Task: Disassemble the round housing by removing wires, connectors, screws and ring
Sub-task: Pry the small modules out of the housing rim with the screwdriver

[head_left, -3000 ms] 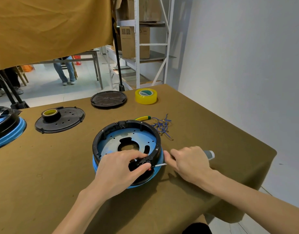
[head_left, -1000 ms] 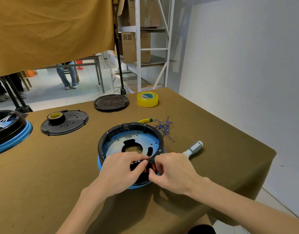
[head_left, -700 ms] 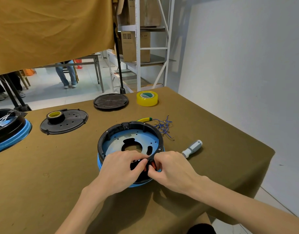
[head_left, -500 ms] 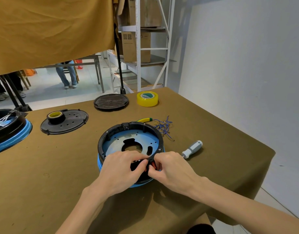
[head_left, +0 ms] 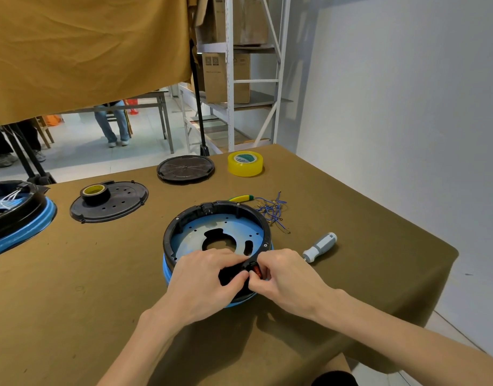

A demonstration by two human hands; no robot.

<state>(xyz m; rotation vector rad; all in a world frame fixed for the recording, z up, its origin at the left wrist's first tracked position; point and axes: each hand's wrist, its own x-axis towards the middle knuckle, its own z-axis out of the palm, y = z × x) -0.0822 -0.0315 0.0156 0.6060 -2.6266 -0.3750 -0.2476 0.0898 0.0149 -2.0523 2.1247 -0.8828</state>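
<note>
With the screwdriver (head_left: 320, 246) now set down just right of the grip, 2 hands, left hand (head_left: 205, 280) and right hand (head_left: 285, 277), pinch a red-and-black connector (head_left: 255, 270) on the round housing's (head_left: 212, 215) near rim, suggesting hand removal next.

Table (head_left: 100, 274): covered by an olive-brown cloth.
Near middle: round housing (head_left: 216, 240), black ring on a blue base.
Right of it: grey-handled screwdriver (head_left: 320, 246), lying flat.
Behind it: loose blue wires (head_left: 271, 208) beside a yellow-handled tool (head_left: 241, 197).
Far edge: yellow tape roll (head_left: 245, 163), ribbed black disc (head_left: 185, 169).
Left: perforated black lid (head_left: 122, 201) carrying a small tape roll (head_left: 95, 192); a second blue-and-black housing (head_left: 17, 215) at the edge.
</note>
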